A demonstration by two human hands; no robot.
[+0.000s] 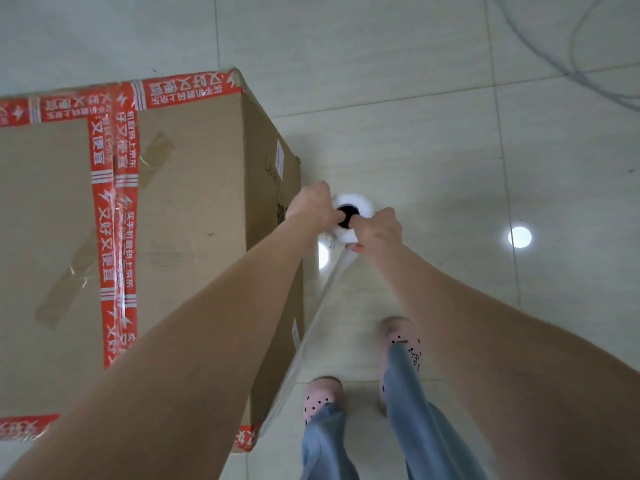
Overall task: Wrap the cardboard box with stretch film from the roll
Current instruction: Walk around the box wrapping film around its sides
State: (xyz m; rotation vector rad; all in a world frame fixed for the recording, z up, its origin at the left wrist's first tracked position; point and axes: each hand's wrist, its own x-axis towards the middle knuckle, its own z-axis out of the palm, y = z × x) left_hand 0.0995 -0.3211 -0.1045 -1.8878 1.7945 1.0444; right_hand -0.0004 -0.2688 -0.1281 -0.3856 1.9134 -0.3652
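Two hands: the roll (358,202) is gripped at its top end by the left hand (310,206) and the right hand (379,230), with fingers apparently hooked into the dark core.
Roll: held upright just beside the cardboard box (180,202).
Stretch film (313,317): drawn taut from the roll to the box's near corner.
Box: stood on the tiled floor (450,133) and bound with red tape (110,237).

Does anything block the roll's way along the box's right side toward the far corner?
Nothing visible does. The left hand and right hand grip the roll beside the cardboard box; cables lie far off on the floor.
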